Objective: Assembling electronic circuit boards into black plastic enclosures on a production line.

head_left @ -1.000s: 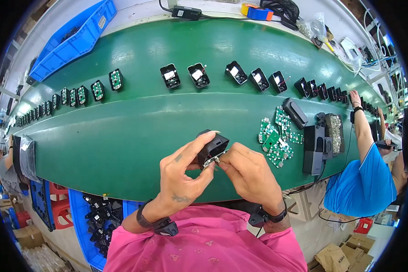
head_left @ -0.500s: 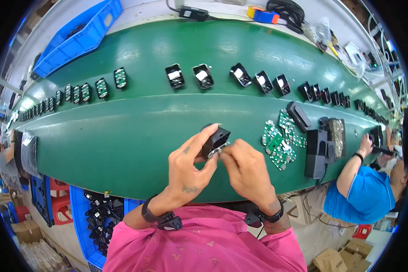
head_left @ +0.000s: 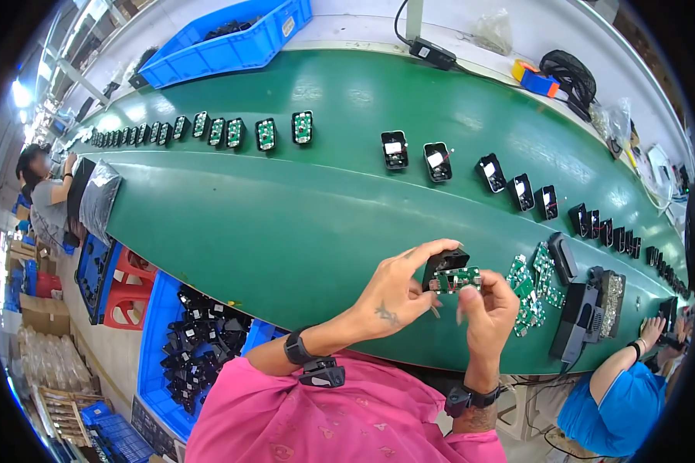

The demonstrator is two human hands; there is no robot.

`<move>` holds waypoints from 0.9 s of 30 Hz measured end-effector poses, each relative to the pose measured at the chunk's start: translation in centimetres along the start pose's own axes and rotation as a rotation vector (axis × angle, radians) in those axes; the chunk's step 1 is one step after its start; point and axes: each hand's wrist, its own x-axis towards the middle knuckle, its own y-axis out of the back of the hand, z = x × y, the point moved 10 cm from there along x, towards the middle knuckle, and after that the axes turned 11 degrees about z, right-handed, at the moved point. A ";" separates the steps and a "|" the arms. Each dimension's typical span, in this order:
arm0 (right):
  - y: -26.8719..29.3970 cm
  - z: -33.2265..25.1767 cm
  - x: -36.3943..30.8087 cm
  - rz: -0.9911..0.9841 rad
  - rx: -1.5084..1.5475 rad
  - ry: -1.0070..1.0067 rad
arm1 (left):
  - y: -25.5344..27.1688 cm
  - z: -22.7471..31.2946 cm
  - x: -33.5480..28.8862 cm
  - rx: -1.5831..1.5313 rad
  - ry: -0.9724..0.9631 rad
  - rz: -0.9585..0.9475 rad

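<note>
Between the fingers and thumb of my left hand [head_left: 390, 299] is a small black plastic case [head_left: 445, 264], its open side tilted toward my right. My right hand [head_left: 488, 315] pinches a green circuit board [head_left: 463, 279] by its right end. The board lies across the front of the case, component side showing, and its left end touches my left fingertips. To the right of my hands, a loose pile of green circuit boards [head_left: 525, 305] rests on the green table [head_left: 286, 224]. Beyond my hands stand open black cases [head_left: 438, 162] with white pieces inside.
Cases fitted with boards [head_left: 266, 135] run in a row to the far left. A blue bin [head_left: 216, 62] stands at the back. Right of the boards is a black device [head_left: 571, 328]. A blue crate [head_left: 153, 363] holds black parts below left. A co-worker in blue [head_left: 618, 405] sits at right.
My view has swung left, so the table and hands appear farther right. The circuit board, mostly hidden before, now shows its component face in front of the case.
</note>
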 end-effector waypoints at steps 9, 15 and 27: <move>-0.6 0.0 0.2 -0.207 -0.146 -0.002 | -0.5 1.2 -0.2 0.210 -0.324 0.135; -1.9 -1.5 0.8 -0.208 -0.339 0.083 | 0.1 1.9 -0.1 0.253 -0.485 0.262; -1.5 -2.4 1.6 -0.067 -0.469 0.280 | -0.2 0.1 0.9 -0.272 -0.016 0.078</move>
